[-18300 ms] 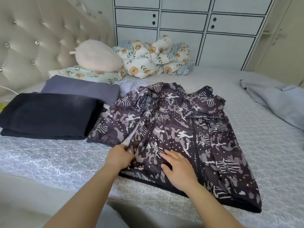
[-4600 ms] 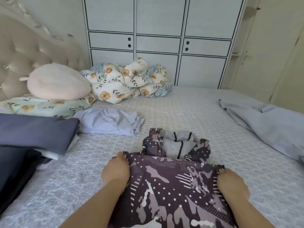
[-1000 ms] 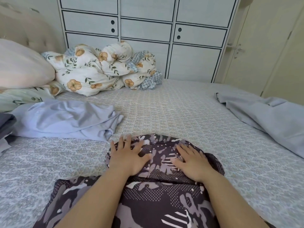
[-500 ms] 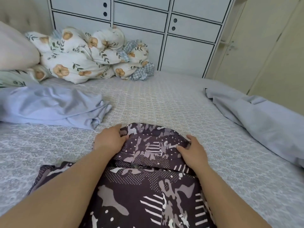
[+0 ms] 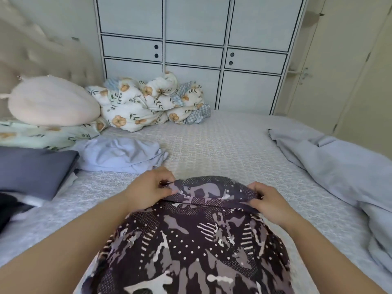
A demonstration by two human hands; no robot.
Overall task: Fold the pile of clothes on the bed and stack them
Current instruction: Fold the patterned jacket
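Note:
A dark patterned jacket (image 5: 191,240) lies folded on the bed (image 5: 222,149) right in front of me. My left hand (image 5: 148,189) pinches the far left corner of its folded top part. My right hand (image 5: 269,200) grips the far right corner of that same flap. The flap is lifted slightly off the rest of the jacket. A folded slate-blue garment (image 5: 36,170) sits at the left on a dark one (image 5: 8,206). A crumpled pale lilac garment (image 5: 121,154) lies beside them. Another pale grey-blue garment (image 5: 331,164) is spread at the right.
A pink round cushion (image 5: 53,100) and floral pillow (image 5: 42,134) lie at the head of the bed, by the tufted headboard (image 5: 38,58). A bunched floral duvet (image 5: 148,100) sits against the white wardrobe (image 5: 195,49). A cream door (image 5: 339,60) stands at right.
Both hands went from pressing flat on the jacket's folded top to pinching its two far corners, and the flap is now lifted. My head has turned left and up.

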